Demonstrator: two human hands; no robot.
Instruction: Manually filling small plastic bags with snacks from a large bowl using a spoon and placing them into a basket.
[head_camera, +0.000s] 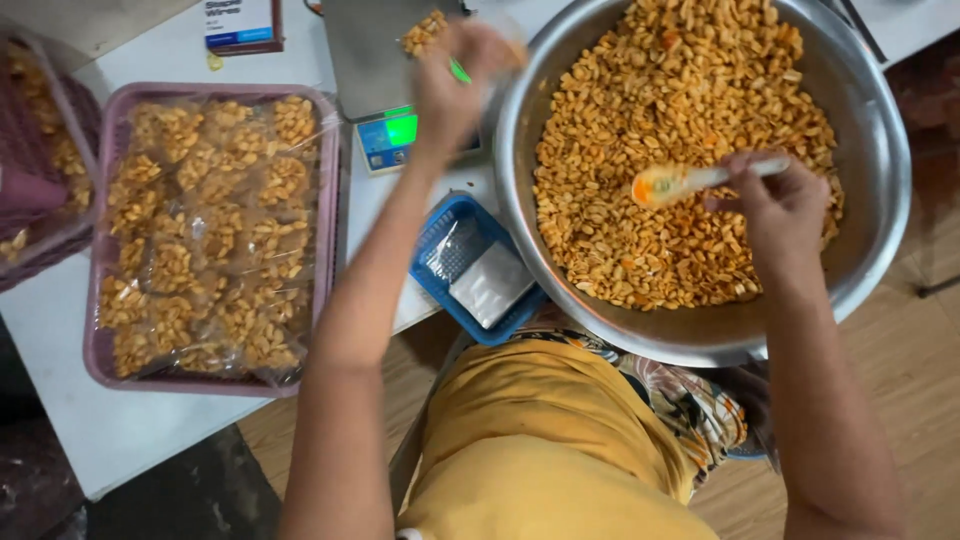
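A large steel bowl (880, 150) holds a heap of spiced peanuts (680, 120). My right hand (780, 205) grips a white spoon (680, 180) over the peanuts, its tip stained orange. My left hand (455, 85) is blurred above the digital scale (385, 60), closed on a clear plastic bag (500, 50) with a few peanuts in it. The bag is hard to see through the blur.
A pink tray (100, 360) at left is packed with several sealed bags of peanuts. Another pink basket (50, 230) sits at the far left. A small blue basket (440, 290) holds empty clear bags. The white table edge runs along the lower left.
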